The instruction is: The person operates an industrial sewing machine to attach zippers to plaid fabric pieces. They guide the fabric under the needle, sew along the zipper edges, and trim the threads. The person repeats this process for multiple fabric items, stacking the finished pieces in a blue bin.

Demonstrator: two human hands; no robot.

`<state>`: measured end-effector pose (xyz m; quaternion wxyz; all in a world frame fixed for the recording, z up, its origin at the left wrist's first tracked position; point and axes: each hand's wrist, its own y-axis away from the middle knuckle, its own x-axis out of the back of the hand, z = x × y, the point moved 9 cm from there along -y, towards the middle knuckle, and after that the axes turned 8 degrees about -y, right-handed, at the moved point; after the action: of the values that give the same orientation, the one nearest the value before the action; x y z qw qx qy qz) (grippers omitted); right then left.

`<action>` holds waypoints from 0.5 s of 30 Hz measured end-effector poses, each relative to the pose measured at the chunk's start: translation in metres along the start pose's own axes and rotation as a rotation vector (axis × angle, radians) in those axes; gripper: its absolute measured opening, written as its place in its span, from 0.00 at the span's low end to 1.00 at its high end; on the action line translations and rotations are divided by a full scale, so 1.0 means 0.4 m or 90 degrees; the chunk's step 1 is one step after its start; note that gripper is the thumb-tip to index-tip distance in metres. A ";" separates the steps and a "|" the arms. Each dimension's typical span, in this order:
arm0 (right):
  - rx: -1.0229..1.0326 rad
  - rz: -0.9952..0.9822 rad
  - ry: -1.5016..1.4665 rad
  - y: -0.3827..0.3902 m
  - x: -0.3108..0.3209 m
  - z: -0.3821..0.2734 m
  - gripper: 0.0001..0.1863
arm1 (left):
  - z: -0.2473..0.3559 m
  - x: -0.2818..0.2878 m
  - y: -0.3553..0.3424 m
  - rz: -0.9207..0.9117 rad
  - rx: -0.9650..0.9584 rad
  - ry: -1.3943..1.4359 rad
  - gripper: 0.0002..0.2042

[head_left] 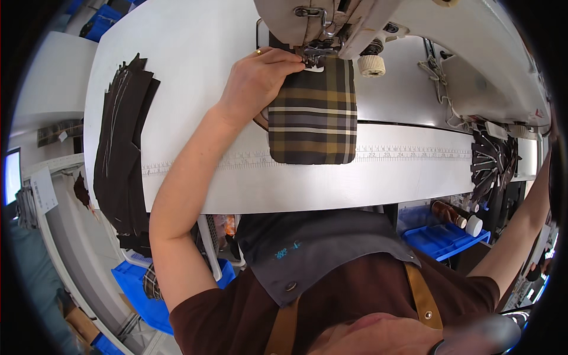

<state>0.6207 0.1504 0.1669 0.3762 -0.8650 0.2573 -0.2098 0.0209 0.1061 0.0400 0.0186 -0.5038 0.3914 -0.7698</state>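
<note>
A plaid fabric piece with rounded near corners, in dark, olive and cream, lies on the white table under the sewing machine. Its far edge meets the presser foot. From the left, my left hand reaches over the fabric's far left corner, thumb and fingers pinched together right beside the foot. What sits between those fingertips is too small to make out. A brown edge shows under the fabric's left side. My right arm stretches along the right rim, and the hand itself is out of sight.
Dark cut cloth pieces lie stacked on the table's left. A printed ruler strip runs across the table. Dark strips hang at the right end. Below the front edge are a blue tray with bottles and a blue bin.
</note>
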 end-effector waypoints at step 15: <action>-0.163 0.109 -0.051 -0.205 0.186 0.378 0.26 | -0.002 0.000 -0.007 -0.001 0.014 0.026 0.10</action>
<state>0.7863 0.2358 0.1467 0.2896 -0.8883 0.3398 -0.1078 0.0212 0.1086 0.0416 0.0153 -0.4881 0.3829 -0.7842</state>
